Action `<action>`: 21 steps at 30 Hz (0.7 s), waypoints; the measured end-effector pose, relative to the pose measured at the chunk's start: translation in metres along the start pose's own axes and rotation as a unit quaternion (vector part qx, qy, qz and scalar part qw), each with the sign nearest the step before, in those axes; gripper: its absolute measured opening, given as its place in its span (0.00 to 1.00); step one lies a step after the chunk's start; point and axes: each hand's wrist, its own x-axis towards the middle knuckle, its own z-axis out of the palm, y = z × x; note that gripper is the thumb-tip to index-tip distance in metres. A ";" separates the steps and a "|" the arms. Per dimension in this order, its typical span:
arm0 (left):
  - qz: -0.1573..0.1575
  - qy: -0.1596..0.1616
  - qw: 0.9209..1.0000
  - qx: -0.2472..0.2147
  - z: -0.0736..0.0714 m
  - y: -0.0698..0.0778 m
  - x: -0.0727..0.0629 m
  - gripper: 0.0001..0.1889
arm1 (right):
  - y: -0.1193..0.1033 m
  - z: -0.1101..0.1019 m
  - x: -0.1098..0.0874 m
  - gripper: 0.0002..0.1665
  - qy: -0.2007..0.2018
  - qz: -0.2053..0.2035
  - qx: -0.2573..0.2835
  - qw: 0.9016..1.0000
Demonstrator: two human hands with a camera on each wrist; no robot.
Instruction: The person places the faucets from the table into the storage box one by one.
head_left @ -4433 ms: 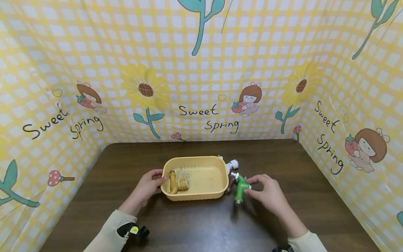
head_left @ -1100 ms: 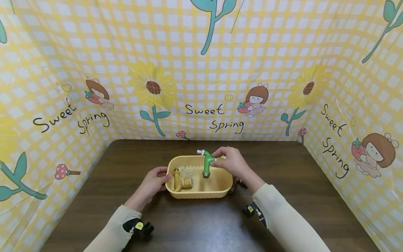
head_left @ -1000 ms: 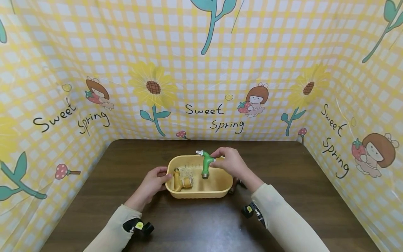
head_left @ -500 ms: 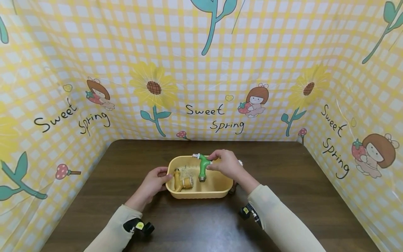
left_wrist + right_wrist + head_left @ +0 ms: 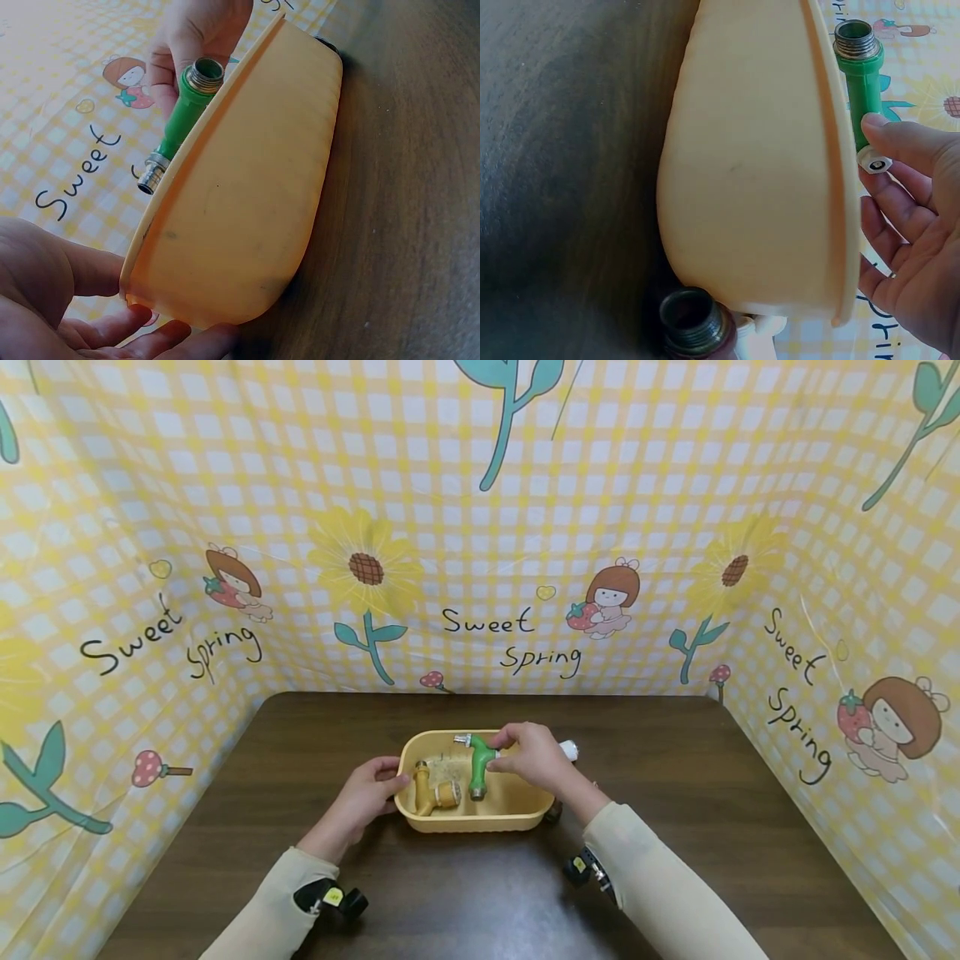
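My left hand grips the left end of a pale yellow plastic tub, thumb over the rim and fingers against the outer wall. Inside it, toward the left, lies a yellow tap. My right hand pinches a green tap between thumb and fingers, by the side where a white hexagonal fitting shows. That tap has a threaded metal inlet and a ribbed metal spout. In the head view it overlaps the tub's middle; both wrist views show part of it above the rim.
Beyond the tub's right end lies a white tap, partly hidden by my right hand. Beside it is a dark reddish tap with a threaded end. All stand on a dark wooden table with checked cloth hanging behind and at the sides.
My right hand has carried the green tap from right of the tub to over its middle, most recently moving left and lower. The left hand keeps its hold on the tub.
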 end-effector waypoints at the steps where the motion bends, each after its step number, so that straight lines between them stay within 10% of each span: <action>1: 0.000 0.000 1.000 -0.001 0.000 0.000 0.000 0.24 | 0.000 0.001 0.000 0.14 -0.001 0.000 -0.001 1.000; 21: -0.004 0.004 1.000 -0.001 -0.001 0.001 0.000 0.23 | 0.005 0.021 0.002 0.14 -0.019 -0.013 -0.024 0.999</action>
